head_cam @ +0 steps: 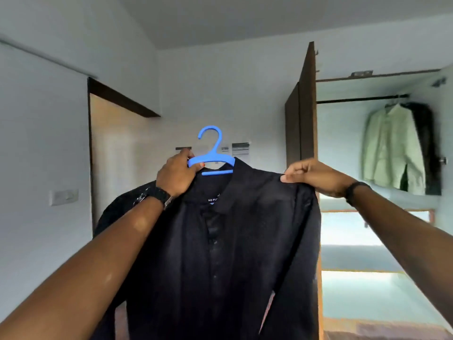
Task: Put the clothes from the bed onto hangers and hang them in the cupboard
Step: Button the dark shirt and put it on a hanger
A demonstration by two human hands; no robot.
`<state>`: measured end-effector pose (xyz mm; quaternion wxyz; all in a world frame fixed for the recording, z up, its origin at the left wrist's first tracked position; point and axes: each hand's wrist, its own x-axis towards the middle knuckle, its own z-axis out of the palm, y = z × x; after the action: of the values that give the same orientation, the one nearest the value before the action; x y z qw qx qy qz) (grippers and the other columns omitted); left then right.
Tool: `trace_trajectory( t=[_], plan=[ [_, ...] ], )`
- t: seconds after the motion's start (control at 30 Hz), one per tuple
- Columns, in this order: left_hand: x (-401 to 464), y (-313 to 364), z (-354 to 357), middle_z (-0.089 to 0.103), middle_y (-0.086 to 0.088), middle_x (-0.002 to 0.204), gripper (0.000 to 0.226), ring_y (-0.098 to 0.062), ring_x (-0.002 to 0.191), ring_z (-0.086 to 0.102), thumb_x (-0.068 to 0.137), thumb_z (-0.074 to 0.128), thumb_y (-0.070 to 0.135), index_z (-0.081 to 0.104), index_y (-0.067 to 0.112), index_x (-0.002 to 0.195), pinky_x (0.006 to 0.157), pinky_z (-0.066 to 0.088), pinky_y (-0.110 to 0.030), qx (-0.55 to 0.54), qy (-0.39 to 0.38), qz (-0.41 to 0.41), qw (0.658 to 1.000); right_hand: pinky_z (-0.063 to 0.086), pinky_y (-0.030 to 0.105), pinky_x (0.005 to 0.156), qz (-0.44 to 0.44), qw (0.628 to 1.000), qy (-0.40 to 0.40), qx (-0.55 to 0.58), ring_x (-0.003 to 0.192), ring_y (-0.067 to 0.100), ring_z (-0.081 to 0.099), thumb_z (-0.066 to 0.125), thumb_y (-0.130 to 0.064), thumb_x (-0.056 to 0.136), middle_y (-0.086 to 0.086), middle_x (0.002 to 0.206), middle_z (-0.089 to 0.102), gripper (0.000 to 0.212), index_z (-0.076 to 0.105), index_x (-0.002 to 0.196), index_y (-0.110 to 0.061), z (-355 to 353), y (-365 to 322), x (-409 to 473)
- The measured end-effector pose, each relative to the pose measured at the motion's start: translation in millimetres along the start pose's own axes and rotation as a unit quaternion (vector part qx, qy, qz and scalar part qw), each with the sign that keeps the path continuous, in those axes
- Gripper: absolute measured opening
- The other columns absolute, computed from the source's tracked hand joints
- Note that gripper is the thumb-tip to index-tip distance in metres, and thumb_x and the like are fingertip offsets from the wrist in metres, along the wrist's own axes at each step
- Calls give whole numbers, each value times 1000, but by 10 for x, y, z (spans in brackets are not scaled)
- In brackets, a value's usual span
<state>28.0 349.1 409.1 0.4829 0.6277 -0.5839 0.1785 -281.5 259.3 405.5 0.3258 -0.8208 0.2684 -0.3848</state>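
Head view shows a dark shirt (220, 241) held up at chest height, well left of the open cupboard (367, 168), which serves as the landmark here. A blue hanger (212, 160) sits in the shirt's neck opening, its hook standing upright above the collar. The left hand (176, 177) is curled around the hanger's left arm together with the fabric there, on the side farther from the cupboard. The right hand (316, 177) pinches the shirt's shoulder seam between thumb and fingers, on the side nearer the cupboard. That shoulder looks seated over the hanger arm, while the far shoulder droops behind the left wrist, so I judge the shirt only half settled on the hanger. Inside the cupboard, a rail (362, 99) runs across the top, and 2 garments hang from it already: a pale green shirt (392, 148) and a dark garment (426, 148) just beside it, toward the cupboard's far wall. The cupboard door (306, 106) stands open between the held shirt and the rail. By my reading, 2 pieces are done, this one needs its loose shoulder fitted and then hooking on the rail; the bed is not visible, so what remains there cannot be told.
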Motion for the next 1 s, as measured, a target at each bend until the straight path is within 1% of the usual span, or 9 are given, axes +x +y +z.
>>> trace_trajectory(
  t=[0.1, 0.23, 0.33, 0.47, 0.6, 0.7, 0.8, 0.9, 1.0],
  plan=[
    [391, 554, 291, 58, -12, 107, 26, -32, 101, 54, 92, 57, 33, 55, 11, 104, 76, 38, -35, -8, 23, 38, 999, 51, 31, 84, 1, 999, 37, -8, 85, 25, 62, 73, -22, 73, 20, 93, 65, 33, 68, 93, 3, -583, -156, -77],
    [748, 1155, 895, 45, -16, 114, 31, -37, 105, 49, 95, 54, 31, 56, 4, 111, 83, 41, -42, -14, 40, 65, 997, 53, 23, 76, 7, 996, 81, -34, 82, 21, 63, 69, -12, 83, 15, 91, 68, 22, 66, 93, 7, -1278, -125, -194],
    [926, 1667, 1476, 44, -16, 116, 32, -39, 104, 50, 96, 51, 32, 55, 5, 113, 83, 43, -45, -29, 18, 66, 997, 49, 26, 74, 29, 988, 118, -91, 76, 19, 60, 68, -18, 86, 9, 81, 66, 18, 65, 85, 0, -1791, 78, -303],
    [1058, 2367, 2370, 45, -18, 119, 35, -41, 104, 51, 97, 49, 32, 54, 4, 118, 84, 42, -46, -37, 14, 79, 996, 42, 17, 60, 49, 977, 154, -138, 64, 10, 56, 69, -22, 86, -4, 66, 60, 23, 56, 69, -15, -2553, 506, -483],
    [1254, 3175, 3265, 45, -17, 120, 37, -39, 108, 48, 98, 47, 37, 57, 9, 120, 87, 40, -44, -31, 26, 49, 998, 45, 18, 63, 57, 964, 165, -200, 68, 11, 57, 71, -17, 84, -1, 72, 61, 20, 54, 78, -11, -3483, 922, -588],
    [1428, 3696, 3752, 44, -15, 121, 38, -35, 112, 43, 97, 47, 41, 59, 16, 122, 89, 37, -43, -40, 59, 28, 997, 44, 31, 74, 28, 941, 220, -255, 77, 16, 55, 71, -20, 85, 4, 79, 59, 23, 54, 80, -4, -4107, 1172, -545],
    [1645, 4146, 4192, 43, -15, 122, 38, -35, 112, 42, 95, 50, 43, 60, 18, 122, 93, 36, -45, -86, 73, 9, 994, 45, 26, 74, -6, 914, 280, -293, 78, 14, 56, 69, -13, 86, 4, 82, 62, 16, 60, 88, 0, -4618, 1351, -476],
    [1819, 4527, 4685, 41, -15, 122, 38, -36, 111, 44, 95, 50, 42, 58, 15, 120, 93, 35, -46, -115, 75, 0, 991, 41, 12, 63, -24, 886, 319, -336, 73, 11, 54, 69, -12, 85, -2, 76, 61, 11, 60, 79, -9, -5068, 1574, -377],
    [1981, 4822, 5234, 40, -15, 123, 40, -35, 110, 44, 98, 43, 41, 54, 10, 121, 89, 37, -47, -163, 62, 0, 985, 44, 24, 69, -22, 855, 351, -382, 80, 20, 58, 71, -17, 83, 5, 81, 66, 13, 59, 79, -14, -5526, 1911, -195]
  ],
)
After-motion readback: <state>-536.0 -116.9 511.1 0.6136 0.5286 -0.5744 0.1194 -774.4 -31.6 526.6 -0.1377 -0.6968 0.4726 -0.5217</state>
